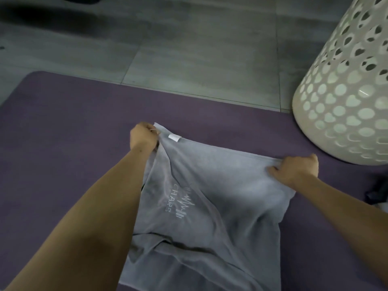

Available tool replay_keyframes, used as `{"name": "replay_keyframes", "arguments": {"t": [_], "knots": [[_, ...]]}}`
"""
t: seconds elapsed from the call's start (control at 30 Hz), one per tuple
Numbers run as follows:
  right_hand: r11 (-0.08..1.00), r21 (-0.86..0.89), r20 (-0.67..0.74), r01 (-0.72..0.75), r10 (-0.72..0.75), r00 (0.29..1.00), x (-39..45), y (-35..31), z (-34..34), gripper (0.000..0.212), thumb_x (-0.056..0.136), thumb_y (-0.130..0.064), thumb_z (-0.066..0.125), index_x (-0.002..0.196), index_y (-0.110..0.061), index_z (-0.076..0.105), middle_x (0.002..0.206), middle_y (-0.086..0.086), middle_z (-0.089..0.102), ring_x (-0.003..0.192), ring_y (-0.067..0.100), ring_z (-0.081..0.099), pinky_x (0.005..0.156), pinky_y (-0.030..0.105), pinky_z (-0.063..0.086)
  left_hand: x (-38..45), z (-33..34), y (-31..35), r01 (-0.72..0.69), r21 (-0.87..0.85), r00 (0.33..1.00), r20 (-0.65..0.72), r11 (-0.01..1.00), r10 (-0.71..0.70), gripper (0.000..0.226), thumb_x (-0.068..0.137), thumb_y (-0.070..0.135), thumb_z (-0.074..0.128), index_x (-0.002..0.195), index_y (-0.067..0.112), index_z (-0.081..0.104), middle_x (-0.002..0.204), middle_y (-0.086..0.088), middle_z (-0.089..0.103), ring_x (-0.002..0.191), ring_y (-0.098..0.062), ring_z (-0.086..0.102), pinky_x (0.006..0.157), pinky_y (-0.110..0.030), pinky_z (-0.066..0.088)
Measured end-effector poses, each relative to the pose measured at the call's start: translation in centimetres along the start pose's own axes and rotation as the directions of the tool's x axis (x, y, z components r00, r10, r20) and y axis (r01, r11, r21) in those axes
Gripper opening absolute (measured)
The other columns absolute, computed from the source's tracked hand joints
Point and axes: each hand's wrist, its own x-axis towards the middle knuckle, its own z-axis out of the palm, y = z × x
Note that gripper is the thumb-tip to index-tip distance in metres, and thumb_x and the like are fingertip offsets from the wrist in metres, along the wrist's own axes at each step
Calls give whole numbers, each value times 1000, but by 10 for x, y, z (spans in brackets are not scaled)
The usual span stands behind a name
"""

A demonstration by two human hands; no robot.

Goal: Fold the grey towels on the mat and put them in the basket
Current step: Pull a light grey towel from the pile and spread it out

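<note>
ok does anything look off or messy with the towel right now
Nothing damaged or spilled. The grey towel is rumpled, with diagonal creases across its logo, and its near end is bunched, as the left hand and right hand grip its far corners. The basket stands upright.

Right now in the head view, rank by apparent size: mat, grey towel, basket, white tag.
1. mat
2. grey towel
3. basket, cropped by the frame, so its rank against the towel is unsure
4. white tag

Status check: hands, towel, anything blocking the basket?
Left hand and right hand each pinch a far corner of the grey towel. Towel on mat, not yet folded flat. Basket at right, path open.
</note>
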Motion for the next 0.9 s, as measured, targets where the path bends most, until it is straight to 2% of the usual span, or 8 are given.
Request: {"name": "replay_keyframes", "arguments": {"t": [0.07,0.17,0.3,0.47,0.53,0.63,0.77,0.9], "knots": [[994,107,42,-6,1,999,-1,2,15,51,90,-58,29,107,-24,64,107,-5,66,105,18,57,94,35,33,-5,11,-1,29,89,998,52,996,-33,19,93,16,50,81,6,60,78,-10,59,71,-26,56,62,-33,46],[928,373,91,-13,-23,996,-1,7,31,50,94,-51,38,131,-19,48,131,5,56,120,27,50,100,39,33,-3,18,-2,71,116,997,28,991,-75,25,94,18,49,104,0,63,105,-20,65,99,-36,61,80,-38,48],[820,572,87,-24,-32,996,1,16,37,42,97,-38,46,130,-12,49,132,13,54,119,33,50,96,40,38,10,16,2,64,113,998,-34,991,-60,26,95,11,47,106,-1,67,111,-18,66,105,-36,61,73,-29,49],[735,678,1,19,-27,1000,6,13,37,30,94,-30,52,118,-13,60,119,11,59,111,32,53,86,38,45,28,16,-7,103,101,991,-97,989,-94,26,92,26,51,98,12,72,110,-19,65,102,-40,61,93,-49,49],[761,648,-45,21,11,999,5,12,37,29,94,-30,52,116,-14,62,124,9,50,118,31,40,93,38,41,27,16,-11,77,126,995,-77,989,-67,22,90,33,55,84,18,71,110,-19,65,100,-39,61,89,-49,51],[783,612,102,-113,63,993,9,16,41,36,94,-41,47,121,-19,55,132,13,39,123,34,31,101,40,33,22,14,-9,14,135,999,-33,991,-9,21,89,27,57,70,18,61,105,-19,64,106,-39,56,73,-45,56],[754,650,184,-95,-35,982,8,29,36,32,94,-40,51,81,-11,55,95,11,59,103,31,55,76,29,37,11,10,-4,-43,64,999,4,997,43,16,90,23,61,79,11,63,84,-11,61,78,-27,55,59,-31,43],[698,712,6,-69,93,996,-2,40,32,39,85,-42,65,69,-7,59,71,10,60,81,31,61,65,31,43,3,6,-2,-95,-131,978,-197,987,68,11,88,20,64,82,12,67,73,-3,59,74,-19,54,71,-28,46]]}}
